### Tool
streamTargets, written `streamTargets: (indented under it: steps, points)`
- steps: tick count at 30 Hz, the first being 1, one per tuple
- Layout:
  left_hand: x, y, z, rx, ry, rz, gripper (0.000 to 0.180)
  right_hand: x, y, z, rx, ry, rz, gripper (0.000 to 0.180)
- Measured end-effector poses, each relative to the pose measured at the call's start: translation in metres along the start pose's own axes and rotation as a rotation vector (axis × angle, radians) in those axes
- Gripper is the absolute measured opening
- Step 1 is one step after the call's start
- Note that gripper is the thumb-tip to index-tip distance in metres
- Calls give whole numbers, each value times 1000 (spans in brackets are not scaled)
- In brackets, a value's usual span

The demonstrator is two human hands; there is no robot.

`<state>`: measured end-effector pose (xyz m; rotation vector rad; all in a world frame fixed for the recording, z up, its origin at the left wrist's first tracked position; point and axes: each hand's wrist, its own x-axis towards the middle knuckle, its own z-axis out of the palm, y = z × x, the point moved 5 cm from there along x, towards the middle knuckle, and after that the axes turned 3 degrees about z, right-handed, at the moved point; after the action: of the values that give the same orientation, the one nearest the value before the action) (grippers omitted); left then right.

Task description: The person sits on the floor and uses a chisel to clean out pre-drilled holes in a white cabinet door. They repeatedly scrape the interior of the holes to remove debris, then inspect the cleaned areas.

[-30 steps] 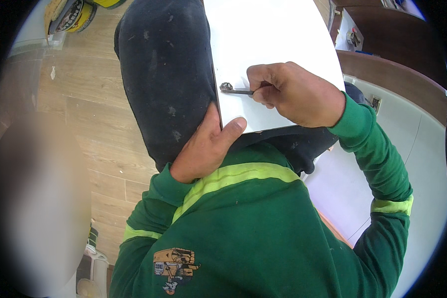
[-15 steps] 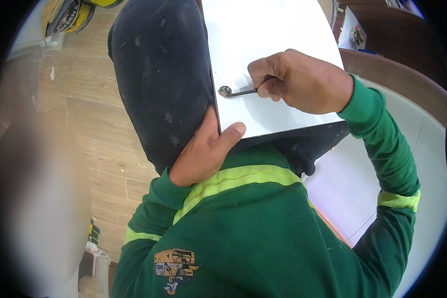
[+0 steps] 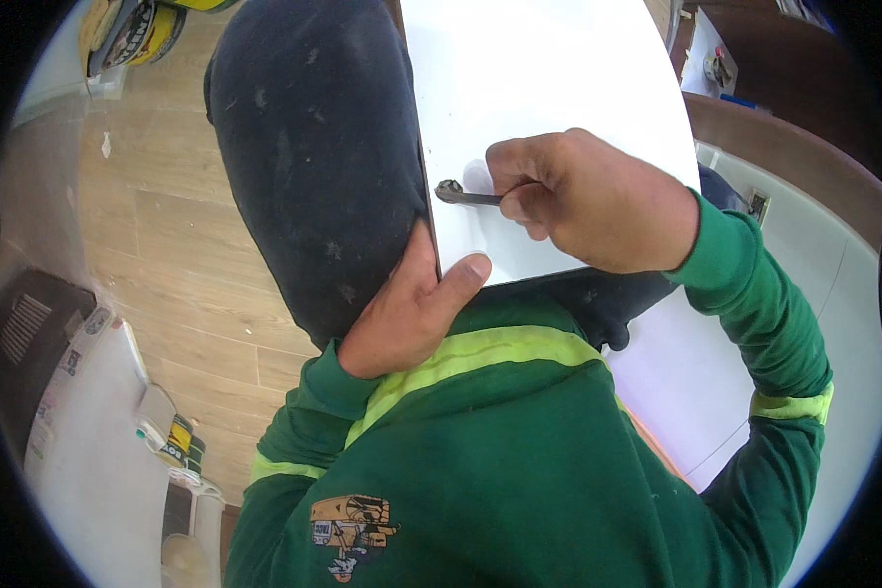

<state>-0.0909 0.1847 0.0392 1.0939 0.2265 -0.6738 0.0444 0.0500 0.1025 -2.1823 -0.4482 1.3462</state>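
Note:
A white panel (image 3: pixel 549 69) with a dark edge lies across my lap. My left hand (image 3: pixel 407 314) grips its near left corner, thumb on top and the other fingers hidden underneath. My right hand (image 3: pixel 588 201) is closed above the panel, pinching a small dark metal wrench (image 3: pixel 480 199). The wrench points left, its wider end over a small dark, roundish piece (image 3: pixel 449 188) near the panel's left edge. Whether that piece is fixed to the panel, I cannot tell.
My dark-trousered leg (image 3: pixel 314 147) lies left of the panel. Yellow and dark containers (image 3: pixel 152 34) stand on the wood-look floor (image 3: pixel 196 255) at the upper left. White surfaces with items lie at the lower left. A curved brown wooden edge (image 3: pixel 784 147) runs at the right.
My right hand and the wrench have shifted slightly toward me, and the wrench now shows its broader side. My left hand keeps its grip on the panel. The view has moved a little.

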Motion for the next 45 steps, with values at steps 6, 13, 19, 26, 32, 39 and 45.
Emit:
streamTargets:
  steps: [6,13,19,26,32,39,45]
  points:
    - [2,-2,0,-14,-4,-5,64,-20,-22,12,-440,204,-22,8]
    - [4,-5,-1,29,-24,30,64,-33,-43,10,-715,313,-88,13]
    - [3,2,12,-398,19,2,59,-48,-23,2,-494,454,-17,10]
    - [-6,43,37,-490,-108,52,63,-189,67,-9,42,1219,245,26]
    - [27,94,73,-612,-260,28,66,-222,171,43,913,1599,176,50]
    - [66,71,137,-374,-330,-26,63,-196,175,25,1099,1611,-106,76]
    - [62,27,202,-340,-432,-156,61,-225,187,7,850,1761,-68,64]
